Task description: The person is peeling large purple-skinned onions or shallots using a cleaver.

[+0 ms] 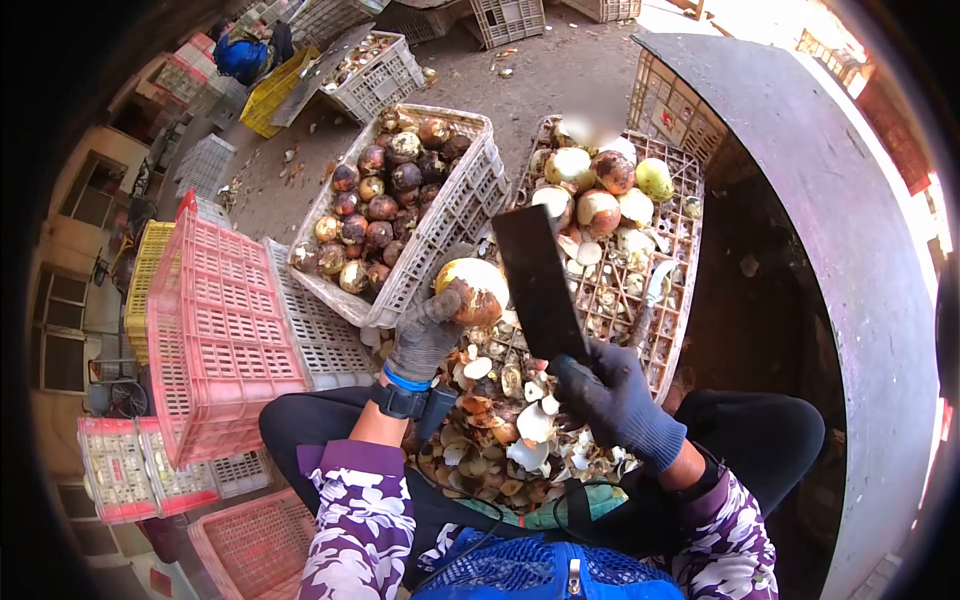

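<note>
My left hand [428, 318], in a grey glove, holds a round, partly peeled fruit or root [472, 291] with white flesh and brown patches. My right hand [615, 395], in a dark blue glove, grips a cleaver [538, 280] by its handle, the wide dark blade pointing up and apart from the round piece. Beyond the blade, partly peeled round pieces [613, 172] sit on an upturned plastic crate [672, 340]. A curved knife [655, 290] lies on that crate. Peelings and white slices [535, 423] are heaped between my legs.
A crate [485, 165] full of dark, unpeeled round pieces stands at the left of the work crate. Pink crates [225, 335] are stacked further left. A large grey board [800, 170] curves along the right. Another person [243, 55] is at the far upper left.
</note>
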`<state>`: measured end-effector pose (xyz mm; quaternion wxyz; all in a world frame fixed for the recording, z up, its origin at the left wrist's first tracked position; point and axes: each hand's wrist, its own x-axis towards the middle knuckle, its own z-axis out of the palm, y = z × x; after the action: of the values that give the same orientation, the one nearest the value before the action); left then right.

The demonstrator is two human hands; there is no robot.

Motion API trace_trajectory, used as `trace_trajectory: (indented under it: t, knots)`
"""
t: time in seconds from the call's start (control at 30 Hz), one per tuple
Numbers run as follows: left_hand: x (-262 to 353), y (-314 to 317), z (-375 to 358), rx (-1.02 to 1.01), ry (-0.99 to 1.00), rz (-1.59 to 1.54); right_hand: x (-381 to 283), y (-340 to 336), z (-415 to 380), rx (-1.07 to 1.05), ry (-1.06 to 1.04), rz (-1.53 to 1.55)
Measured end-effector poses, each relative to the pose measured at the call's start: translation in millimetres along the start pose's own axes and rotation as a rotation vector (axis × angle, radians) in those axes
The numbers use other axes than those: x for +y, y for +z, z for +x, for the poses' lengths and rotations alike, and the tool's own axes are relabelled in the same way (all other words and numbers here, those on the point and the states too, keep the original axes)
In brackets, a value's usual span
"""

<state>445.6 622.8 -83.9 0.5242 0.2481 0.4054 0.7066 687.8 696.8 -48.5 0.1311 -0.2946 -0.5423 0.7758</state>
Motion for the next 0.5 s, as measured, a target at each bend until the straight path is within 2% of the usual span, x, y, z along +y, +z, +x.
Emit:
trace_trajectory:
  t: [0.03, 0.07, 0.13, 0.23, 0.37, 0.5]
  knots:
    - [0, 4, -1, 0.001, 0.008, 0.039, -4, 0, 1, -0.082, 0.111, -0.058]
    - [0, 8, -3, 0.004, 0.015, 0.080, 3, 0, 0, -0.082, 0.080, -0.089]
    - [-5, 10, -3, 0.027, 0.018, 0.057, -12, 1, -4, -0.067, 0.166, -0.099]
    - [-20, 14, -1, 0.106, -0.044, -0.004, -15, 2, -7, -0.021, 0.213, 0.063]
    - [-50, 33, -6, 0.274, -0.034, -0.284, 27, 16, 3, 0.110, 0.011, 0.169]
    - [-60, 51, -2, 0.269, -0.007, -0.473, 34, 21, 8, 0.177, -0.073, 0.223]
